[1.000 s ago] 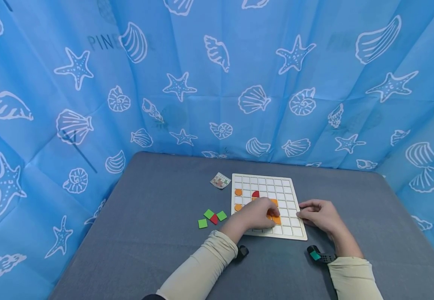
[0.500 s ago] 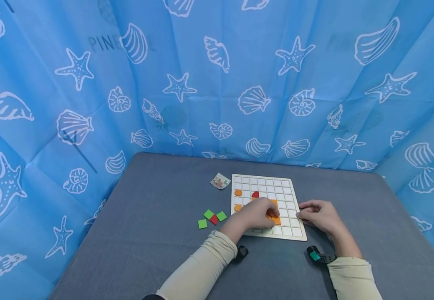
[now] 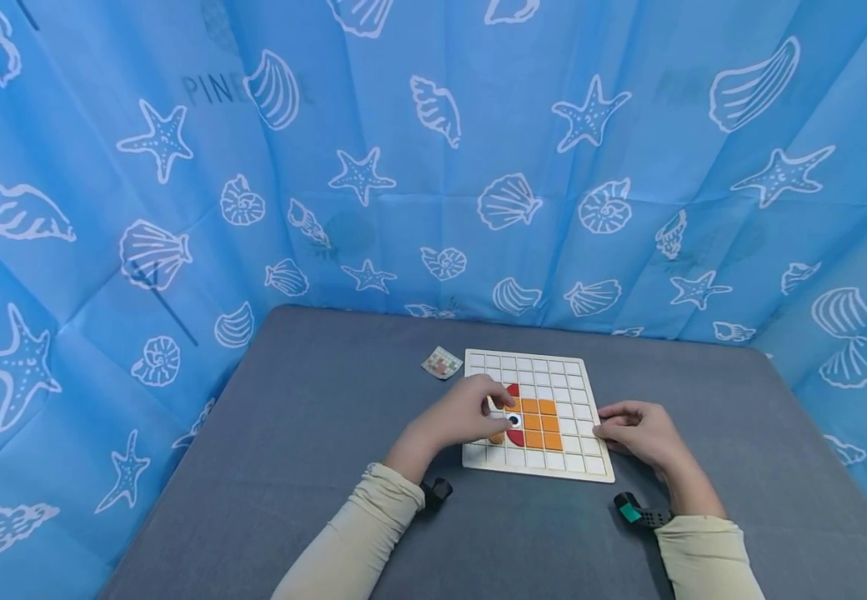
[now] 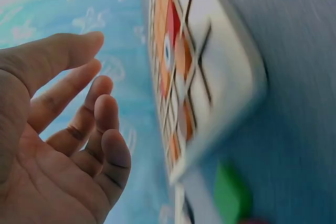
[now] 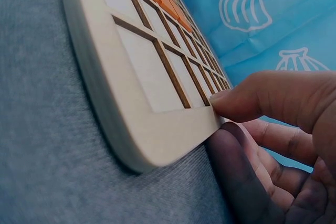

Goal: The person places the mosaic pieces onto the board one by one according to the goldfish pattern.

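A pale grid board [image 3: 586,392] lies on the grey table, holding a block of orange square tiles [image 3: 541,423], an eye tile [image 3: 513,421] and red quarter-round tiles [image 3: 514,438]. Above the board's left part hovers my left hand [image 3: 459,412], fingers gently bent and thumb apart. Its wrist view shows nothing between thumb and fingers. My right hand [image 3: 643,429] pinches the board's right edge; in the right wrist view the thumb [image 5: 236,100] presses the rim while the other fingers sit beside and below it. The left hand covers some left cells in the head view.
A small picture card [image 3: 442,363] lies left of the board's far corner. In the left wrist view a green tile [image 4: 231,195] rests on the table beside the board. A blue shell-print curtain [image 3: 373,225] hangs behind the table.
My left hand has moved left and slightly away from me, uncovering the orange block and eye tile. The loose green and red tiles are now hidden behind it. The right hand stays put.
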Tool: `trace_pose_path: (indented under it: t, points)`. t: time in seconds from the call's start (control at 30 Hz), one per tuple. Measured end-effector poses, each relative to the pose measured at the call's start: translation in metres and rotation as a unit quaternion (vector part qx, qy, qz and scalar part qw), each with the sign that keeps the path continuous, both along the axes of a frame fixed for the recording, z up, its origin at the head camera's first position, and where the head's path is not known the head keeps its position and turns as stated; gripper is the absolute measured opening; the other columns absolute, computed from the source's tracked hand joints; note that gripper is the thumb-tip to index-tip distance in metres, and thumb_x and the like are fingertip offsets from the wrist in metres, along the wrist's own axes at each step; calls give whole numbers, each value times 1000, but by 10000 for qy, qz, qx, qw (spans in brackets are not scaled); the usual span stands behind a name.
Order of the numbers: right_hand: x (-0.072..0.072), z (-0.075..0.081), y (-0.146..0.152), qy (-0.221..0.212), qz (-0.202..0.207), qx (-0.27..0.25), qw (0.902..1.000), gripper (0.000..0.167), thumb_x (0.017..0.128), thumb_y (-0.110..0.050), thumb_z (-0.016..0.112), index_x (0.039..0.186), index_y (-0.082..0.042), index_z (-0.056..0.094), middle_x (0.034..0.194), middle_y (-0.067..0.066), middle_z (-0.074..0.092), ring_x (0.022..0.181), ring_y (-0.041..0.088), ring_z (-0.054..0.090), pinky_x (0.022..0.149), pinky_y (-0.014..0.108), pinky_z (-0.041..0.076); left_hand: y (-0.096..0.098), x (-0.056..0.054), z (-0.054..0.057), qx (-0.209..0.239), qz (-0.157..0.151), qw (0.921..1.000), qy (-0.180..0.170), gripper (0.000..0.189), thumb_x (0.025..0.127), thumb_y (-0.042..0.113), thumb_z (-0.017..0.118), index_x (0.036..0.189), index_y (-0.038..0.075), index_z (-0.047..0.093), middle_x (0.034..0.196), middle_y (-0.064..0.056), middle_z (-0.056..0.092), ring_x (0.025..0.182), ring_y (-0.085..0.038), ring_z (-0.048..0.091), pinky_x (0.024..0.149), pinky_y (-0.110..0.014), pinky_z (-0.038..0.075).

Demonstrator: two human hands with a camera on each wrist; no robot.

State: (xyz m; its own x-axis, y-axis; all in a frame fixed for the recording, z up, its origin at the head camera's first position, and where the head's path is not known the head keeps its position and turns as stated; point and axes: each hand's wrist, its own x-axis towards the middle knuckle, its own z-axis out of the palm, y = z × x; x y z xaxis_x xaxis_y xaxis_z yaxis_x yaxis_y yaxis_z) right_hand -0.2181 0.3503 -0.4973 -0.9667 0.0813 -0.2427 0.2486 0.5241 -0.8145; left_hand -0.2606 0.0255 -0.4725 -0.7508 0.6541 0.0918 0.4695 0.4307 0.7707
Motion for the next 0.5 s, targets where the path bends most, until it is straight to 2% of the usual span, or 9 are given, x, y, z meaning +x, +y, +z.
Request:
trace_pose_path:
  t: [0.3,0.5]
  points:
    - [0,0,0,-22,-37,-6,10000,46,93,-9,78,131,14,63,93,6,76,81,11,72,71,30,64,-68,2,-1,56,660,9978,-20,27,99,18,77,123,5,76,117,-12,71,92,-17,61,82,-34,53]
    - [0,0,-1,-50,-61,10,10000,47,93,-9,78,131,13,63,94,7,76,81,11,72,72,30,64,-94,6,-8,-140,892,9959,-28,28,98,22,78,121,6,77,117,-14,69,97,-21,63,83,-36,53]
